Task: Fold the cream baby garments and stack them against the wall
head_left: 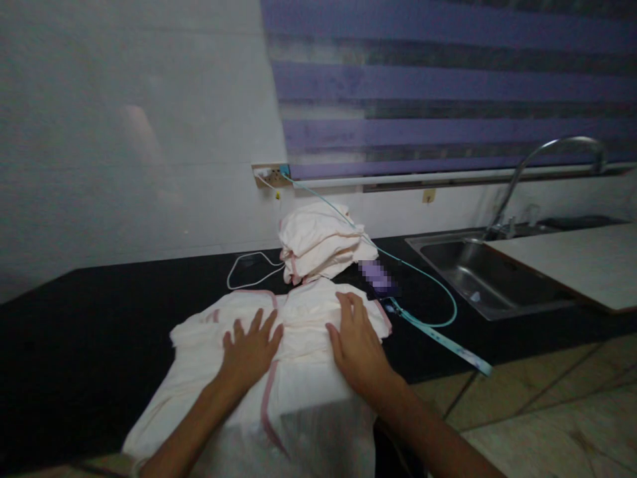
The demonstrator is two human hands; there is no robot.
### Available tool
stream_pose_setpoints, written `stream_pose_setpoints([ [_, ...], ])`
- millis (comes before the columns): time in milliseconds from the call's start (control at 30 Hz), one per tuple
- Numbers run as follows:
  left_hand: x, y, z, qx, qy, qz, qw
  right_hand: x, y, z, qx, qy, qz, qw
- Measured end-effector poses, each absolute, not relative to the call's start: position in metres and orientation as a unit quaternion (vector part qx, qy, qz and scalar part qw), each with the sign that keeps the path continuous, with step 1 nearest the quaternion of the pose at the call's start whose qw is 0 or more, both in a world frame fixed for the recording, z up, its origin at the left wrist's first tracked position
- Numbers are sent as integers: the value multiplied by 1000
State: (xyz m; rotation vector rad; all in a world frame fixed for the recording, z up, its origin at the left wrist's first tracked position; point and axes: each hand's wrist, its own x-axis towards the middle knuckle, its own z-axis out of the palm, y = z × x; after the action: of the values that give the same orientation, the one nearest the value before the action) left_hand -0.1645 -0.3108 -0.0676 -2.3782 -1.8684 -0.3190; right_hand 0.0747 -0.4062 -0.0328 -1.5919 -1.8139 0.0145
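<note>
A white garment with pink trim (303,385) lies spread over the black counter, its lower part hanging over the front edge. My left hand (251,348) rests on the cloth left of the middle, palm down, fingers spread. On the right side of the cloth lies my right hand (355,338), fingers stretched forward and thumb apart. Creases run across the fabric between the two hands. Just behind it, a crumpled pile of similar white cloth with pink edging (321,239) sits against the wall side.
A phone (379,277) with a teal lanyard (442,345) lies right of the cloth, its cable running to a wall socket (270,175). A white cord (249,255) loops at left. Further right are a steel sink (492,275), a curved faucet (517,176) and a pale board (582,262).
</note>
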Motion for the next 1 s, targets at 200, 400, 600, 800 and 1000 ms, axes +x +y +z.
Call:
stream_pose_setpoints([
  [200, -127, -312, -75, -757, -649, -76, 11, 62, -379, -68, -650, -729, 44, 208],
  [400, -149, -302, -72, -837, -543, -62, 26, 101, -370, -70, -627, -758, 46, 172],
  [600, -208, -271, -79, -856, -507, -85, 50, 105, -367, -68, -625, -761, 46, 166],
  [800, -246, -260, -85, -863, -493, -107, 36, 107, -370, -70, -611, -773, 44, 165],
  [1000, -243, -266, -71, -854, -496, -156, -23, 105, -375, -67, -550, -788, 18, 275],
])
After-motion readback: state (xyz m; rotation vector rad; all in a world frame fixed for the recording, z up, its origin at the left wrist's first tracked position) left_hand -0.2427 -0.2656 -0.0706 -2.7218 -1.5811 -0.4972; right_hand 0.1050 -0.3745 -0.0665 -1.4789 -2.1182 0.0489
